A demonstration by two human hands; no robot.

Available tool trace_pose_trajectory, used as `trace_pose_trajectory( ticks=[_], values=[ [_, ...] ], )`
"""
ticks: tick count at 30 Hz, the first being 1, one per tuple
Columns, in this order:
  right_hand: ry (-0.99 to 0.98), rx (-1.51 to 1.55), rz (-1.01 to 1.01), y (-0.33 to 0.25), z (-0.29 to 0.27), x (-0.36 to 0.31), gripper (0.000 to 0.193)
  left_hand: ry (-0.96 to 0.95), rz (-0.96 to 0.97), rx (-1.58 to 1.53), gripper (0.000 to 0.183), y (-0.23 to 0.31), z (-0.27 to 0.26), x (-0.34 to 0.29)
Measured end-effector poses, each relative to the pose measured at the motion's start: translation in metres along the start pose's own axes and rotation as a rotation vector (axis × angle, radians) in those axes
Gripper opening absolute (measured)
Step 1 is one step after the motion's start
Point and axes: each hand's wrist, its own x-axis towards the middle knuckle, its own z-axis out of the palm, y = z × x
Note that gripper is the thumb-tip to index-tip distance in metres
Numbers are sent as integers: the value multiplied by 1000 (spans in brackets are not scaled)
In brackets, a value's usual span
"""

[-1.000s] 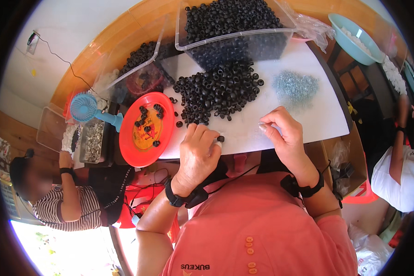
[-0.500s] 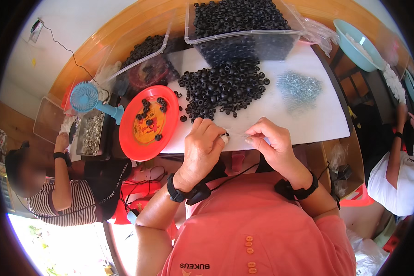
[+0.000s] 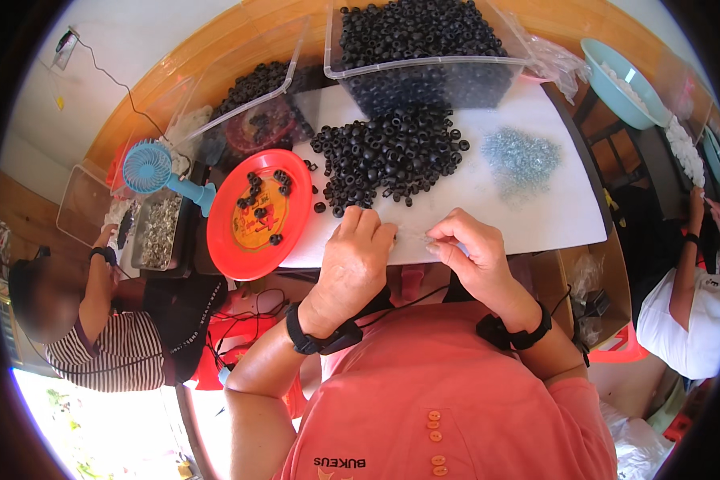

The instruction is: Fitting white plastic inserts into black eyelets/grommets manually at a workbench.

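1. I find the left hand [image 3: 354,254] curled inward; its contents are hidden, so I cannot tell its grip.
2. The right hand [image 3: 474,250] brings thumb toward forefinger; I cannot confirm a grasp.
3. Black beads [image 3: 388,156] lie heaped toward 12 o'clock, clear pieces [image 3: 522,158] toward 1.
4. Risk: left knuckles brushing the heap could scatter beads.

Through the head view I see the left hand [image 3: 354,252] curled and the right hand [image 3: 476,254], thumb near forefinger, apart over the near edge of the white worktop [image 3: 552,214]. Beyond lie heaped black rings [image 3: 392,152] and clear bluish bits [image 3: 522,156]; a red plate [image 3: 222,216] sits left.
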Motion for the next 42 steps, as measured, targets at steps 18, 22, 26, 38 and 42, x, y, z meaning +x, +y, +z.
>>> trace_pose_trajectory(
  ticks=[18,22,26,38,42],
  values=[
    [-5,105,-25,-11,9,1,13,-26,-598,-1157,21,13,2,-16],
    [-10,110,-37,-13,11,3,11,-15,-580,-1219,22,14,5,-16],
    [2,86,20,-12,12,4,9,-3,-585,-1266,19,12,7,-16],
    [31,119,23,-14,16,7,6,-14,-621,-1362,14,11,8,-17],
    [16,104,30,-16,17,6,5,15,-612,-1363,14,11,10,-17]
  ],
)
